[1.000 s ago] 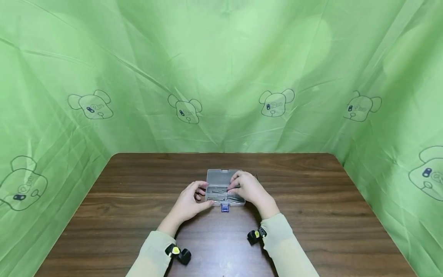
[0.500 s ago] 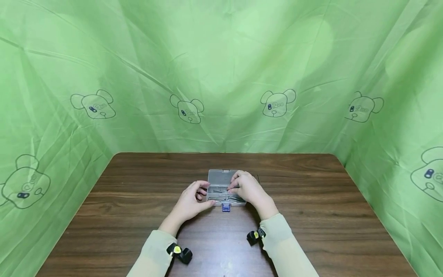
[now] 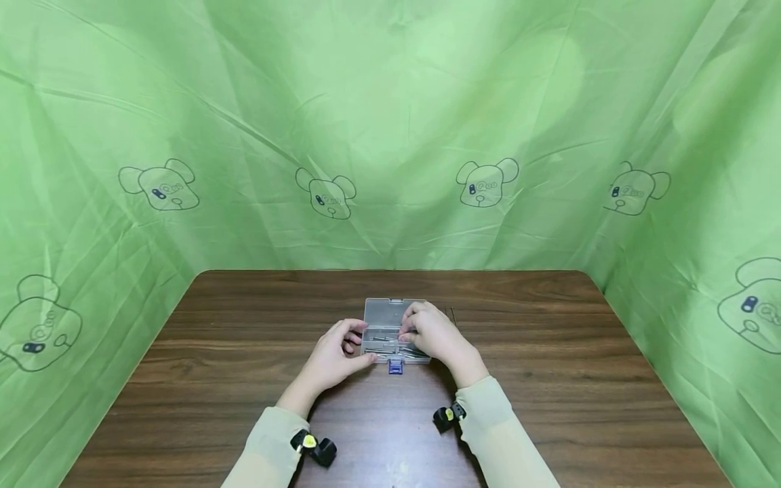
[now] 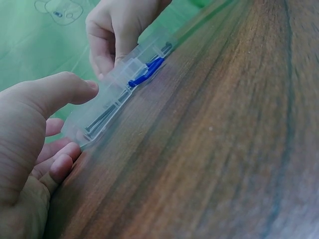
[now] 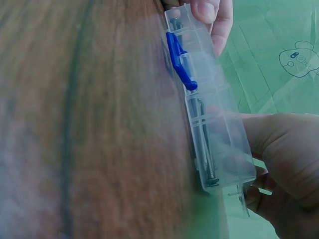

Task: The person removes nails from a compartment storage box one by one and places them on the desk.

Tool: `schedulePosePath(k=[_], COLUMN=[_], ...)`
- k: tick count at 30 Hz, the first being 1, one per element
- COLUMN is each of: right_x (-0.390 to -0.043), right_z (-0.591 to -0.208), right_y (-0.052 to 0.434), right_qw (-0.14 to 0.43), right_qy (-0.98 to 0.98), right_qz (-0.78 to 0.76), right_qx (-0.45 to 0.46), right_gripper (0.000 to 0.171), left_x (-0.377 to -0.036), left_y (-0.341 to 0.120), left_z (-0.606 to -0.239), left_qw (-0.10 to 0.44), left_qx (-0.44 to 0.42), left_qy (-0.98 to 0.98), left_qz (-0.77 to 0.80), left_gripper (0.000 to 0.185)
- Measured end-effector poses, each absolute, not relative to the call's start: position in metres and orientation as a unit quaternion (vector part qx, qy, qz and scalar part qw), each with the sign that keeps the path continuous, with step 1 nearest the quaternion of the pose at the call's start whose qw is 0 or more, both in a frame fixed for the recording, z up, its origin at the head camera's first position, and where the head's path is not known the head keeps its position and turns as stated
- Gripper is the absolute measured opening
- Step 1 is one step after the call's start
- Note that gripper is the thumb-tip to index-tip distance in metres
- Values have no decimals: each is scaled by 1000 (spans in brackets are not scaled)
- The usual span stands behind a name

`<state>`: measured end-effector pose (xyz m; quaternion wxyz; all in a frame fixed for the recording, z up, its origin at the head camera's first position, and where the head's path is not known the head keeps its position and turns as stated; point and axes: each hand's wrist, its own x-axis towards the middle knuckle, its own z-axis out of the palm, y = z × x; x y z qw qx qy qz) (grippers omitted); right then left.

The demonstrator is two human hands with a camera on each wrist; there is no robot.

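While the box [image 3: 390, 331] sits between both hands, left hand [image 3: 334, 356] thumb curled on its corner, right hand [image 3: 434, 334] fingers pinching nails [image 3: 390, 338] inside.

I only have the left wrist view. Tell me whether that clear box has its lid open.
Observer: Open. In the head view the lid of the clear box lies back flat on the table, beyond the tray.
Operator: Report anything loose outside the box.
Observer: Thin dark pins lie on the wood just beyond the right hand, right of the lid.
Operator: Check the box end by the right hand.
Observer: The right wrist view shows long nails lying lengthwise in that end compartment, heads near the end wall.
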<state>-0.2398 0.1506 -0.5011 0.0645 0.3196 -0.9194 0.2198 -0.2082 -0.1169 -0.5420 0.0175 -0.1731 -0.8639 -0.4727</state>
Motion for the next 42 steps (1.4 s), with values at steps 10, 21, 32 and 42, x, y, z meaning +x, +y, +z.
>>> schedulePosePath(k=[10,21,32,42], right_x=[-240,-245,-244,-242], right_z=[-501,-504,-507,-498], right_y=[150,152,154,158], right_qw=[69,64,82,67], right_qy=[-919,-915,-907,-896], right_qz=[213,214,204,215], right_qx=[326,336,360,383], right_gripper=[10,10,9,6], left_x=[-209,-211,-209,-208], left_y=[-117,-118,-118,-117], left_z=[-542,-542,-543,-542], left_qw=[25,16,18,17], left_qx=[-179,-177,-177,-178], left_qy=[-862,-862,-863,-856], left_qz=[-474,-476,-473,-486], left_gripper=[64,64,64,64])
